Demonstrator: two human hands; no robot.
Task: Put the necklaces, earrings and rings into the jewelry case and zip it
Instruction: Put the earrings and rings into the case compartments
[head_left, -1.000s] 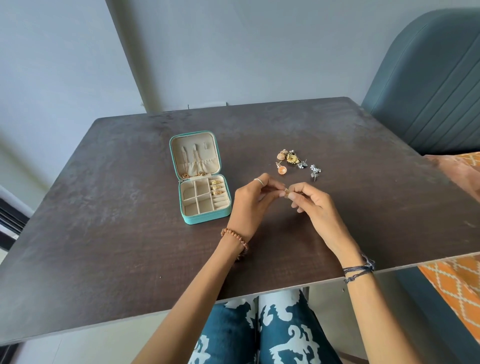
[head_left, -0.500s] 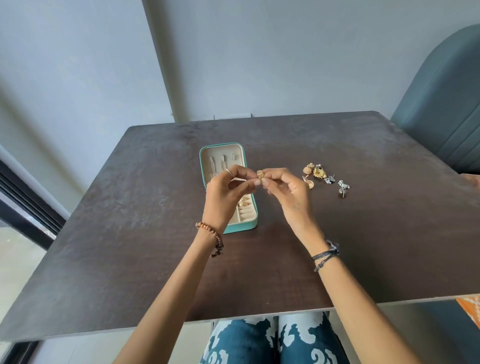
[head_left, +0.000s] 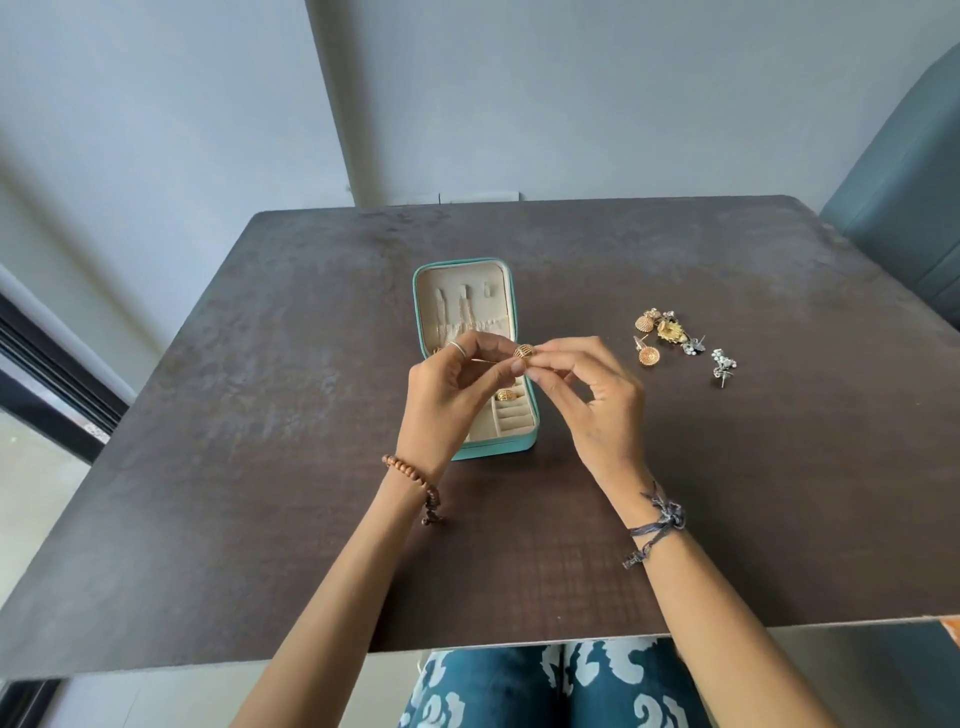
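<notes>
Head view. A small teal zip-around jewelry case (head_left: 470, 364) with a cream lining lay open on a dark brown matte table (head_left: 260, 415). Directly above the case, the left hand (head_left: 452, 395) and the right hand (head_left: 597, 400) met fingertip to fingertip, both pinched on one gold filigree ring (head_left: 524, 351); the remaining fingers were loosely curled. Another gold ring (head_left: 506, 396) sat in the case's ring rolls. To the right of the case, well apart, lay a cluster of gold and silver earrings (head_left: 670, 335).
</notes>
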